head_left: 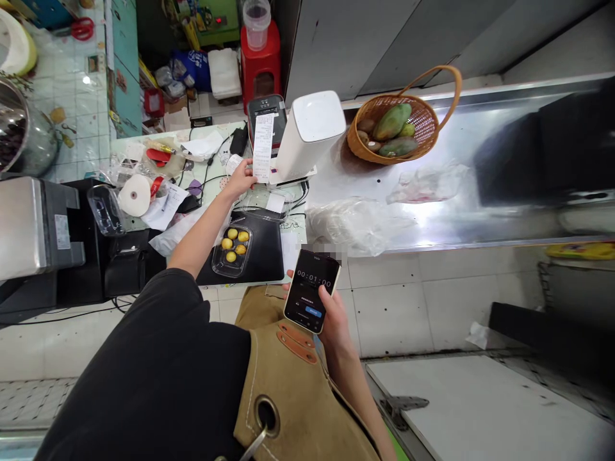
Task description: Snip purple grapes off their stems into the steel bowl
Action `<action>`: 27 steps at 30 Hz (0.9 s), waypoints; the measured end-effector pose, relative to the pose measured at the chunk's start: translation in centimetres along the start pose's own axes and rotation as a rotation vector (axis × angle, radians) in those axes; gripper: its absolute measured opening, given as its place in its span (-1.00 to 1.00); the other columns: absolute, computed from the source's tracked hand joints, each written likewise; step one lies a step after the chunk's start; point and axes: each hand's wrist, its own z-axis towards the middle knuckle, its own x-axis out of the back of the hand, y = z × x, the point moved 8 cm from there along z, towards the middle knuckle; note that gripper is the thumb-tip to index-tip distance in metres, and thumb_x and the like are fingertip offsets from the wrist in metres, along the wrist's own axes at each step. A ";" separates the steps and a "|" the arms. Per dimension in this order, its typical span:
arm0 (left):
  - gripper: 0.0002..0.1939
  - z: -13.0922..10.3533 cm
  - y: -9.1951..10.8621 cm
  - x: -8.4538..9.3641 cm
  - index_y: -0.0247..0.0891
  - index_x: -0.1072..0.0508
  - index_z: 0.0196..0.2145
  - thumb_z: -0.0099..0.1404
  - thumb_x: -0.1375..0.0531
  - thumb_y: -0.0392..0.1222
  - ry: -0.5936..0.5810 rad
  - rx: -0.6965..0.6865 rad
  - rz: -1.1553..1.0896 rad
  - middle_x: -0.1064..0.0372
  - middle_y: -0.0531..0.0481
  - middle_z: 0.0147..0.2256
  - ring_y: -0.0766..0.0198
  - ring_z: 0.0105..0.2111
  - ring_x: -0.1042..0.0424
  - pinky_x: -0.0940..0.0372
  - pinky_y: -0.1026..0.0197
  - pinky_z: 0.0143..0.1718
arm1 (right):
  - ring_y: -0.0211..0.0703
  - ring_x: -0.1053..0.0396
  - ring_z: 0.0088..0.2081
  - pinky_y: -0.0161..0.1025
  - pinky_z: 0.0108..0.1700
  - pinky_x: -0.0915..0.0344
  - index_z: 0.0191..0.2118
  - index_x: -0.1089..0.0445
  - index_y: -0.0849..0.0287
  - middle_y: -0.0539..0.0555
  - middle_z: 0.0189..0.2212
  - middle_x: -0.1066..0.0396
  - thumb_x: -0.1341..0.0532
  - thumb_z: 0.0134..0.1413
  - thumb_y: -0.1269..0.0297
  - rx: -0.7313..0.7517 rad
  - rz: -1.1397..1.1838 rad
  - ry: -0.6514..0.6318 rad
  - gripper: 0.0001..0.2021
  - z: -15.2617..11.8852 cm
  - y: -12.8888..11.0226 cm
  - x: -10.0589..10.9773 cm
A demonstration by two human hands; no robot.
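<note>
My left hand reaches over the cluttered counter, its fingers closed at the lower left edge of a long printed receipt. The strip lies in front of a dark device, which it partly hides. To the right of the receipt rises a tall white box-shaped machine. Near my waist, my right hand is wrapped round a smartphone, thumb over its edge. The phone's dark screen shows a timer and a blue button. A clear plastic tray of several small yellow fruits sits on a black surface below my left forearm.
A wicker basket with green mangoes and brown fruits stands on the metal counter, beside crumpled plastic bags. Paper rolls, cables and wrappers crowd the left. Behind is a red stool bearing a clear tub.
</note>
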 end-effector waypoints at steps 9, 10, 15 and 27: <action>-0.38 -0.1 -0.3 -0.2 -0.25 -0.30 0.12 0.15 -0.25 -0.59 0.022 0.000 0.022 -0.54 -0.02 -0.27 0.23 -0.33 -0.55 -0.39 0.27 -0.38 | 0.12 -0.70 -0.19 -0.05 -0.25 -0.65 0.10 -0.59 0.19 0.32 0.09 -0.66 -0.50 0.14 -0.11 0.028 0.021 -0.020 -0.44 -0.2 -0.2 -0.3; -0.36 -0.2 -0.3 -0.2 -0.25 -0.29 0.15 0.15 -0.25 -0.59 0.030 0.000 0.024 -0.53 -0.01 -0.28 0.22 -0.32 -0.55 -0.41 0.26 -0.37 | 0.11 -0.70 -0.20 -0.06 -0.26 -0.65 0.10 -0.58 0.19 0.33 0.08 -0.66 -0.50 0.15 -0.11 0.033 0.018 -0.024 -0.44 -0.3 -0.2 -0.3; -0.10 -0.6 0.5 -0.3 -0.19 -0.15 0.38 0.15 -0.31 -0.57 0.058 -0.072 0.058 -0.49 0.01 -0.30 0.15 -0.30 -0.58 -0.51 0.14 -0.28 | 0.13 -0.70 -0.16 -0.04 -0.20 -0.66 0.10 -0.60 0.18 0.31 0.08 -0.67 -0.50 0.16 -0.10 0.047 0.018 -0.033 -0.46 -0.6 -0.3 -0.4; -0.43 -2.9 2.2 -1.3 -0.31 -0.44 0.19 0.25 -0.15 -0.57 0.146 -0.049 0.236 -0.49 -0.08 -0.17 0.29 -0.38 -0.54 -0.41 0.28 -0.36 | 0.17 -0.70 -0.11 0.04 -0.12 -0.65 0.09 -0.59 0.17 0.33 0.11 -0.65 -0.48 0.16 -0.13 0.085 -0.022 -0.052 -0.46 -1.5 0.2 0.6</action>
